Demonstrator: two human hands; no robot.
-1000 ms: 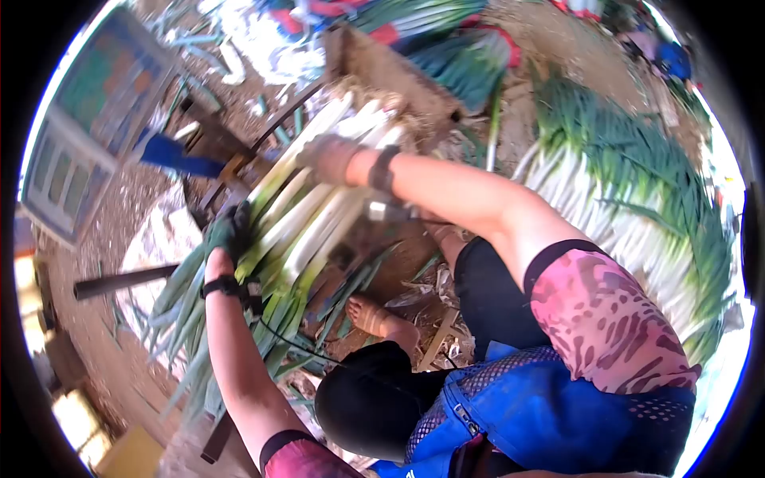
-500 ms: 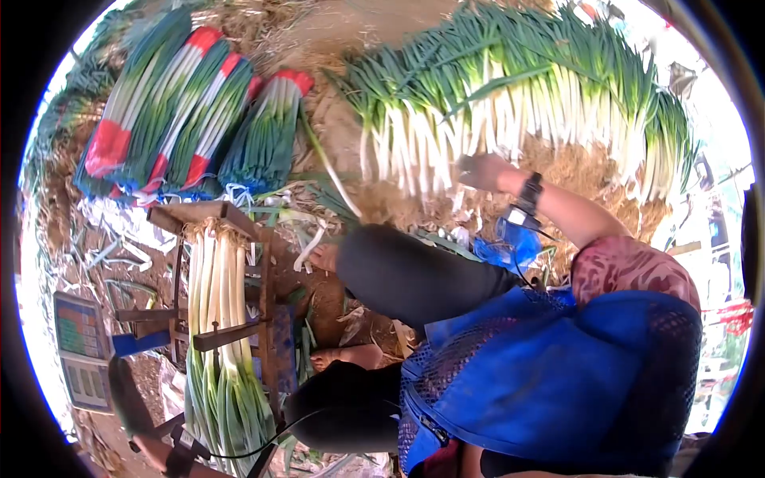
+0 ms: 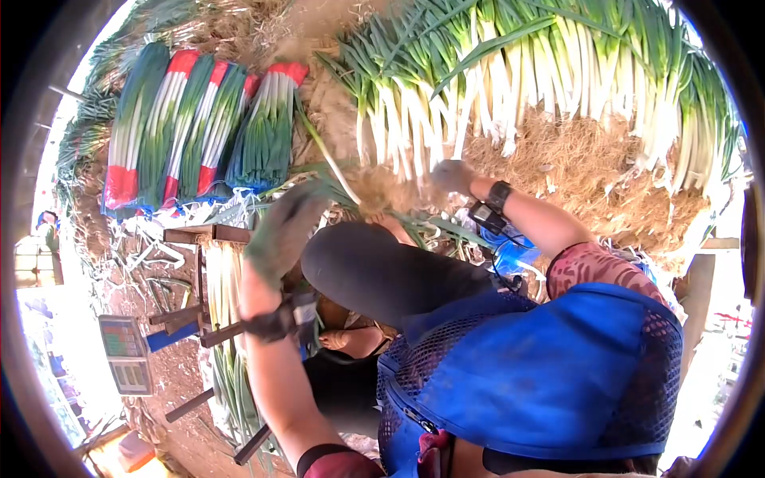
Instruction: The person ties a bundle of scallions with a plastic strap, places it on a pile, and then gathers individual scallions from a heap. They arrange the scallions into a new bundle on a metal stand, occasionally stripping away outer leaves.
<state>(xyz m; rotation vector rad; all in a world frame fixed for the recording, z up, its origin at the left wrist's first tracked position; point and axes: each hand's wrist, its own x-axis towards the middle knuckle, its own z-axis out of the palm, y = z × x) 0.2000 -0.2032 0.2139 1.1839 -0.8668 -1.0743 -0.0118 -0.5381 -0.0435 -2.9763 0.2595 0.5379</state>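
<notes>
My right hand [image 3: 452, 177] curled at the root ends of the loose leeks [image 3: 510, 88] heaped on the ground; grip not discernible. My left hand [image 3: 283, 227] hung empty, fingers slack, above the rack [image 3: 209, 234]. Best grasped by white shanks, roots level.

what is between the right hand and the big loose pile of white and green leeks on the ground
Nothing visible. The gloved right hand is at the white stalk ends on the near edge of the loose pile of white-stalked, green-leaved leeks; only their tangled straw-coloured roots lie around it. Whether it grips one is unclear.
</notes>
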